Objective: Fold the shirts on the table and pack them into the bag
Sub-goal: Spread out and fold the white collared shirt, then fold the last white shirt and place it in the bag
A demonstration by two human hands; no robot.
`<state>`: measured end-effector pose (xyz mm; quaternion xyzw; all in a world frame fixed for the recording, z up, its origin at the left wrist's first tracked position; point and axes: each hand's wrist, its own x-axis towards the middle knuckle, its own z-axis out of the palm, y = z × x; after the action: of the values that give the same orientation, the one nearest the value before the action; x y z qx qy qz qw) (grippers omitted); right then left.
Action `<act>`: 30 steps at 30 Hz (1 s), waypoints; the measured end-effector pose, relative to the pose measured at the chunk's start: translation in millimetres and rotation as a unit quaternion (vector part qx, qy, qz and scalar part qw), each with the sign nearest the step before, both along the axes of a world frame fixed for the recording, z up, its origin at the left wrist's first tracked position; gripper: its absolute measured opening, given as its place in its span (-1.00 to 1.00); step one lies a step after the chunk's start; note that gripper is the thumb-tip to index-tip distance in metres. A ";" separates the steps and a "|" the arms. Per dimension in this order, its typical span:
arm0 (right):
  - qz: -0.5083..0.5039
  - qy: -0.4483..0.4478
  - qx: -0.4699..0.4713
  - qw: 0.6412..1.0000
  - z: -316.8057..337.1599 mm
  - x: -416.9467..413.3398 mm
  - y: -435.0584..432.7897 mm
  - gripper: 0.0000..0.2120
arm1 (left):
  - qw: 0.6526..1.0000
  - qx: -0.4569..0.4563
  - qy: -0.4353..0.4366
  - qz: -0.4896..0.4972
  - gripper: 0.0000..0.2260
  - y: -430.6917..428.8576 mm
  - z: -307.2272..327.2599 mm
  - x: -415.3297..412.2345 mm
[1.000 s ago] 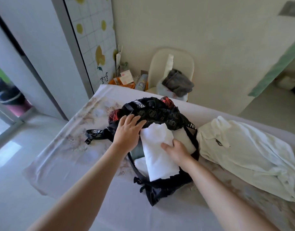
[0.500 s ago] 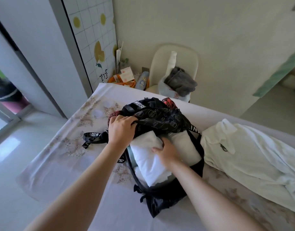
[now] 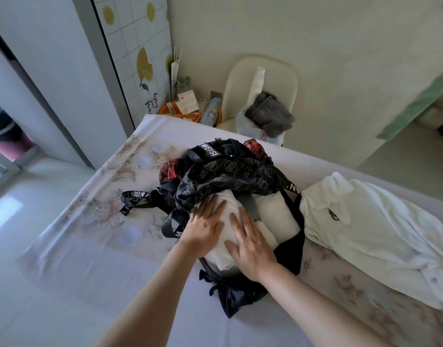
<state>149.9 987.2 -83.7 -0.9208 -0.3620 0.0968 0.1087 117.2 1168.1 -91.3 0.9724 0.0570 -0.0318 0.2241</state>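
Head view: fingers straight and flat on both left hand (image 3: 206,227) and right hand (image 3: 251,246), pressing the folded shirt (image 3: 219,259) down inside the open bag (image 3: 240,171), gripping nothing. Loose shirt (image 3: 365,221) touches the bag at 3 o'clock. Bare table (image 3: 90,259) at 8 o'clock. Forearms enter from 6.

White capitals reading "WEISI" run along a black strap (image 3: 210,151) atop the black bag (image 3: 288,256). A second strap (image 3: 134,197), lying on the desk (image 3: 90,246), carries upside-down white letters, possibly "LIMIT". Handwritten script on the tiled wall panel (image 3: 152,102) and the print inside the bag's hexagon logos (image 3: 240,167) are too small to read.
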 end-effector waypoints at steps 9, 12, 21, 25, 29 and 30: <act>-0.053 0.185 -0.068 0.979 15.3 1.6 3.8 -0.31 | 0.997 -0.001 -0.006 0.082 -0.40 -32.4 -5.2 -18.4; -0.062 0.222 -0.026 0.973 26.4 14.4 -5.3 -0.38 | 0.996 -0.003 0.044 0.076 -0.39 -26.2 2.5 -10.8; -0.201 0.136 0.195 0.950 62.8 32.4 -117.4 -0.67 | 0.992 -0.031 -0.102 0.069 -0.59 -91.4 61.1 15.7; -0.288 0.180 0.207 0.917 57.4 36.9 -210.1 -0.69 | 0.990 -0.080 -0.119 0.001 -0.66 -174.3 64.2 42.3; -0.347 0.190 0.182 0.900 27.7 35.9 -313.9 -0.67 | 0.986 -0.165 -0.005 -0.037 -0.66 -273.9 42.1 70.8; -0.360 0.199 0.177 0.894 19.0 35.8 -340.4 -0.67 | 0.985 -0.165 0.024 -0.049 -0.65 -299.7 32.0 78.3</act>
<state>185.8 646.8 -64.6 -0.9149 0.0122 0.1671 0.3672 195.5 868.4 -59.3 0.9226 0.0083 -0.0747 0.3783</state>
